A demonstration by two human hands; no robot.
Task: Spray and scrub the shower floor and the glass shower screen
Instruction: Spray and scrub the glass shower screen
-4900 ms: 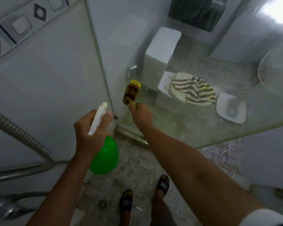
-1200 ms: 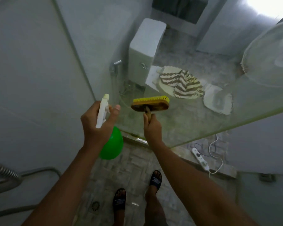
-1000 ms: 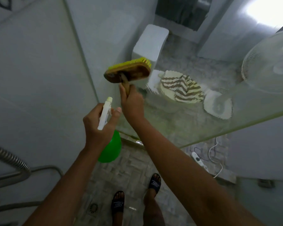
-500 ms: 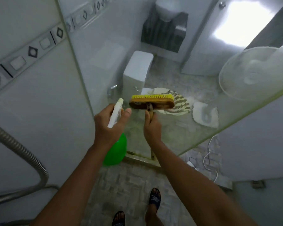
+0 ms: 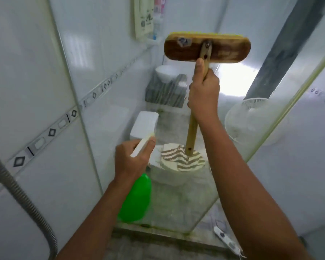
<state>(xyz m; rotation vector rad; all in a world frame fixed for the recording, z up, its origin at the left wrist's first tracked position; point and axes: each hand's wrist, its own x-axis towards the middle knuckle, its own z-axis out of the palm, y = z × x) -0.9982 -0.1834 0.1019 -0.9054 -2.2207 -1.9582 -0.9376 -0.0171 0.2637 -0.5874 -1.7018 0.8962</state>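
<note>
Toilet and fan behind glass screen

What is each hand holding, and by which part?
Right hand grips the scrub brush by its wooden handle, below the head. Left hand holds the green spray bottle at its white trigger head.

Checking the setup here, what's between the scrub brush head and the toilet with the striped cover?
In the head view, the glass shower screen stands between the brush head and the toilet; the right hand grips the handle.
</note>
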